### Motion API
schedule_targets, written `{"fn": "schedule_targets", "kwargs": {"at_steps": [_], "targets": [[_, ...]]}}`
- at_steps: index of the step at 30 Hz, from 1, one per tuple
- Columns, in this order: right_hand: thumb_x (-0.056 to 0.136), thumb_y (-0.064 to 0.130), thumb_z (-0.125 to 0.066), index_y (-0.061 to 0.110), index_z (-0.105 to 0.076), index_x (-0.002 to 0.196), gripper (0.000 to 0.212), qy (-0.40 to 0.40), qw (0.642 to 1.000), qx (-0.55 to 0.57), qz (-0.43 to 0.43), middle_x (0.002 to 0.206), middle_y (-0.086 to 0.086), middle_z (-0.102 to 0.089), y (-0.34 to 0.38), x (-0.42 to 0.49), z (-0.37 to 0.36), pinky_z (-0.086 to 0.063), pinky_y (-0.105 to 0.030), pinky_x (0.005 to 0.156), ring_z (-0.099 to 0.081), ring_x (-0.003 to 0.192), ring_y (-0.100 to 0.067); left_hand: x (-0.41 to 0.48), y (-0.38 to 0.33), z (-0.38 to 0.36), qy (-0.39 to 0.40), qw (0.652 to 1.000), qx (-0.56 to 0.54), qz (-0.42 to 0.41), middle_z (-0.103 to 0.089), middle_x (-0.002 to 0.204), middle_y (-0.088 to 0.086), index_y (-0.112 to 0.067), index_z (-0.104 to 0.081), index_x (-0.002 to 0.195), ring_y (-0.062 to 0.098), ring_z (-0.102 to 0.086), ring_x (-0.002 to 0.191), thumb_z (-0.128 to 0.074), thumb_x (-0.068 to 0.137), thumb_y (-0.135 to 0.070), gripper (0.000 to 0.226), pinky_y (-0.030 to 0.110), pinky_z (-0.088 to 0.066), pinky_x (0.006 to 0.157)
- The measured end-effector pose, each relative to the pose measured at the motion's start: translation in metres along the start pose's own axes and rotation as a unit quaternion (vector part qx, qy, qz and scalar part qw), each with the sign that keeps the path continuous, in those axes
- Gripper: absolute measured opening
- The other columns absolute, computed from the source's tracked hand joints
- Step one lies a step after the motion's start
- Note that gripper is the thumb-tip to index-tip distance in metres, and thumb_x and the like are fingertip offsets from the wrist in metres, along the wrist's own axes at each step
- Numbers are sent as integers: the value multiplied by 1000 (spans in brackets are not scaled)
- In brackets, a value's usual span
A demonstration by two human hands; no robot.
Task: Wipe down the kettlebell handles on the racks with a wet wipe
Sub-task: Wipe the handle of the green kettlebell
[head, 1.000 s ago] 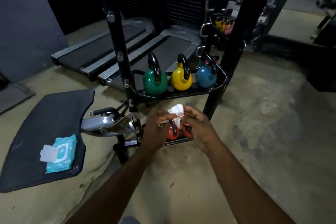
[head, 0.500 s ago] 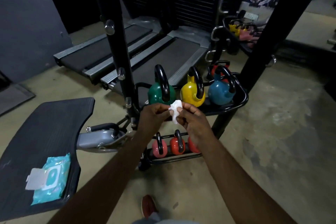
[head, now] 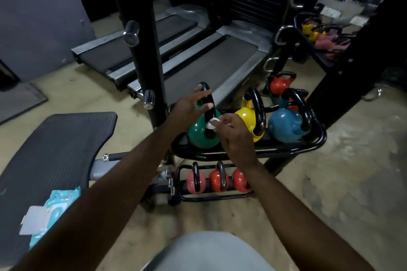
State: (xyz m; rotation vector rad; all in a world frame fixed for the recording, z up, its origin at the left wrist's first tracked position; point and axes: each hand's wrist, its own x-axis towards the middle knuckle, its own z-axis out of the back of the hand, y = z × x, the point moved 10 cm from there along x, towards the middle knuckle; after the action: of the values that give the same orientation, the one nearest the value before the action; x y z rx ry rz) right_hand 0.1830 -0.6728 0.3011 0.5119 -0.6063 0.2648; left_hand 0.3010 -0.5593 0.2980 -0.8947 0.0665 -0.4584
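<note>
No text, brand, number or sign can be read. There is a faint pale mark on the side rail of the grey treadmill [head: 176,57] in the upper middle of the frame, and print on the teal wet-wipe packet [head: 54,209] at lower left; both are too blurred to make out.

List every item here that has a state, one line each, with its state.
Left hand: open, fingers spread at the green kettlebell's handle.
Right hand: grip pinched on the wet wipe.
Wet wipe: bunched, against the handle's lower part.
Green kettlebell: upright on the upper rack.
Wipes pack: flap open, on the bench pad.
</note>
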Motion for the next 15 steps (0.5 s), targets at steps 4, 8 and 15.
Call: {"fn": "schedule_targets", "kwargs": {"at_steps": [4, 8, 15], "targets": [[94, 10, -66, 15, -66, 127, 33, 10, 997, -40, 68, 104, -9, -57, 0, 0, -6, -54, -32, 65, -57, 88, -20, 17, 11, 3, 13, 1000, -16, 21, -41, 153, -4, -29, -63, 130, 7, -40, 138, -78, 80, -37, 53, 16, -28, 108], [96, 15, -63, 13, -71, 115, 21, 43, 986, -70, 144, 93, -6, -57, 9, -9, -21, -51, -26, 62, -52, 82, -15, 20, 12, 4, 9, 999, -31, 18, -43, 151, -5, -29, -66, 127, 3, -41, 135, -82, 76, -38, 54, 25, -35, 112], [95, 14, -64, 12, -73, 110, 17, 43, 994, -35, 89, 86, -4, -55, 7, -5, -23, -44, -24, 60, -51, 77, -15, 17, 13, 3, 7, 998, -58, 28, -41, 153, -9, -30, -64, 128, -4, -36, 133, -80, 78, -36, 53, 22, -30, 113]]}}
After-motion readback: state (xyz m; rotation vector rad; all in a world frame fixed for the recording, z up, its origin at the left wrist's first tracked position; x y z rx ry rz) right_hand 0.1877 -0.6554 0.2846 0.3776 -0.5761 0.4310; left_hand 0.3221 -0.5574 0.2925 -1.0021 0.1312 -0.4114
